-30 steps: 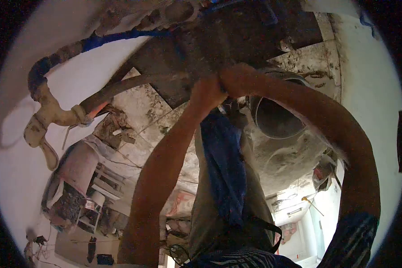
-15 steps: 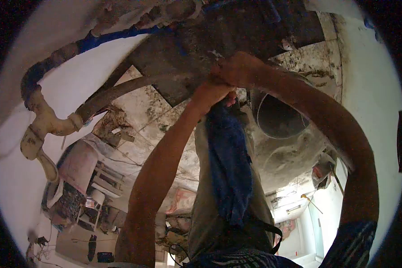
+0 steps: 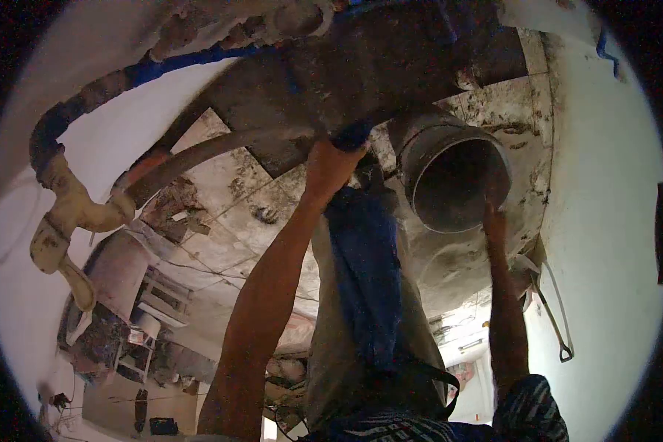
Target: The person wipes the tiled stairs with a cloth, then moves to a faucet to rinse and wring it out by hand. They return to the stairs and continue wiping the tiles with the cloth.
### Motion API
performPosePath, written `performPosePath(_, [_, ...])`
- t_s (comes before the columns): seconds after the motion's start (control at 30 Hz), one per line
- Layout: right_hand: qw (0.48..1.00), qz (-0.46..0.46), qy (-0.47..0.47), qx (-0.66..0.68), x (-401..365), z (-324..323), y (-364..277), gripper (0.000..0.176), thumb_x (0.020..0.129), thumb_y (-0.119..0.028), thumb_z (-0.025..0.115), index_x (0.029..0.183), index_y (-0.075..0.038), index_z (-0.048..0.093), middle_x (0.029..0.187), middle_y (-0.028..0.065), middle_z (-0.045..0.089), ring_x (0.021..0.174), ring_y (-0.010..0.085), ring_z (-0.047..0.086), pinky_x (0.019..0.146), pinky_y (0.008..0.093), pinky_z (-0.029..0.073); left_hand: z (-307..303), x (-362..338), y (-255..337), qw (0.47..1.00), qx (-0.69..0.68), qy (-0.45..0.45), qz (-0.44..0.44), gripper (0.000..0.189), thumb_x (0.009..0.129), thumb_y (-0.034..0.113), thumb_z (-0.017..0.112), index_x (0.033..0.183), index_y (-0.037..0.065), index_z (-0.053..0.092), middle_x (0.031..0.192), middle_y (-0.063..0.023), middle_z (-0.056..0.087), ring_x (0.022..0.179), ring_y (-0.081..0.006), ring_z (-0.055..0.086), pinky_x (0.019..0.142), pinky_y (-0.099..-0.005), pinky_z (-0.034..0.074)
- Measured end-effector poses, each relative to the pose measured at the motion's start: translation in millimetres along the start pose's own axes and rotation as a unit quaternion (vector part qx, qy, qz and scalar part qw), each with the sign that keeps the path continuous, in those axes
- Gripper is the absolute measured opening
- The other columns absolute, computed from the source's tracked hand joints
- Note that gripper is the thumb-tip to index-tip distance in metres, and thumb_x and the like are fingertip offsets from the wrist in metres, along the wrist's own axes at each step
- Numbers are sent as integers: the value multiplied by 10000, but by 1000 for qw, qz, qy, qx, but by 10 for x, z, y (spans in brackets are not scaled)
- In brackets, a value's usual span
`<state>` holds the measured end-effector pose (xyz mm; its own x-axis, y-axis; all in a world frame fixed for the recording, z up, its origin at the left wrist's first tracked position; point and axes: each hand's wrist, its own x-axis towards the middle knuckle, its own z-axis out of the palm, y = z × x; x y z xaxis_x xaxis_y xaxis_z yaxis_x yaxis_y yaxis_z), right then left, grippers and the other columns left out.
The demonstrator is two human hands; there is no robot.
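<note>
My left hand is closed around a dark blue bunched piece that looks like cloth, sticking out past the fingers. A grey-brown hose curves from the left and ends close behind this hand; whether they touch is hidden. Below, a long blue cloth hangs between my trouser legs. My right hand reaches to the near right rim of a tilted grey bucket. Its fingers blur into the dark opening, so their grip cannot be made out.
A beige pipe fitting joins the hose at the left wall. Behind my hands lies a dark slab. Stained tiles cover the floor. A long-handled tool leans at the right wall, and a chair stands lower left.
My right hand has left my left hand and moved right and down to the bucket. My left hand has shifted slightly left, and the blue bunched piece now shows beyond it.
</note>
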<state>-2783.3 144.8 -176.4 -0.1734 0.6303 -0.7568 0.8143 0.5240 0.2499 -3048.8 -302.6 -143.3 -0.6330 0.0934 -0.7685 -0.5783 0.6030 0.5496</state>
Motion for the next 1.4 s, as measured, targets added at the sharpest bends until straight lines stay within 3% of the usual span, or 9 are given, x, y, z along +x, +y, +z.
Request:
performPosePath(0.13, [941,59,-142,302,-695,726,313,775,957,-606,574,1514,-110,365,1368,196,524,1208,323,567,943,507,501,84,11,-101,996,-82,6,-39,368,826,311,769,756,-27,642,533,-106,612,503,-240,650,543,-416,522])
performPosePath(0.2, [748,59,-240,616,-731,859,134,863,928,-575,644,1573,-153,255,1495,169,410,1322,338,482,1015,527,473,90,67,-117,992,-121,3,-40,345,831,289,757,718,-16,642,519,-87,597,490,-223,633,516,-417,503])
performPosePath(0.33, [749,-41,-173,639,-736,1198,-104,742,942,-371,675,1546,-138,311,1499,146,425,1380,344,438,1072,537,440,115,0,-150,983,-148,-1,-112,274,836,232,740,706,12,640,536,-55,588,464,-175,587,480,-386,464])
performPosePath(0.4, [627,7,-188,756,-661,1241,-127,674,964,-260,639,1537,-109,317,1485,129,448,1365,328,454,1090,501,436,101,59,-188,975,-169,-31,-144,249,836,213,743,708,26,640,544,-45,578,460,-151,568,472,-365,452])
performPosePath(0.6, [712,49,-198,672,-244,1512,292,485,963,-168,605,1423,-55,497,1364,126,570,1206,310,556,983,486,507,-65,-211,-133,991,-128,-30,-16,282,856,288,769,952,54,646,691,-45,632,554,-136,588,529,-345,476])
performPosePath(0.7, [878,-150,-73,449,-299,1572,312,402,965,-191,611,1335,-36,578,1290,127,613,1130,292,586,935,467,524,-151,-484,29,991,-126,27,-45,238,835,229,792,859,28,668,625,-36,619,501,-131,587,481,-314,465])
performPosePath(0.8, [702,84,-37,706,-507,1290,-183,371,968,-192,617,1282,3,588,1265,131,617,1113,279,590,926,429,535,-228,-634,-79,992,-110,0,-58,284,827,228,806,955,14,670,673,-43,650,526,-135,607,502,-310,489])
performPosePath(1.03, [815,-249,18,523,-604,1048,-723,301,902,-155,660,1172,-25,630,1191,106,637,1057,245,608,839,437,559,-172,-1008,125,994,-90,47,-28,273,886,276,764,1014,39,716,759,-37,697,543,-119,614,542,-317,518])
performPosePath(1.4, [735,-81,-62,670,-1145,683,-2204,267,851,-107,721,1085,-4,643,1005,87,679,848,223,658,681,369,554,-18,-1196,156,995,-46,67,61,354,866,305,795,1084,43,697,793,-53,718,593,-121,628,568,-303,526])
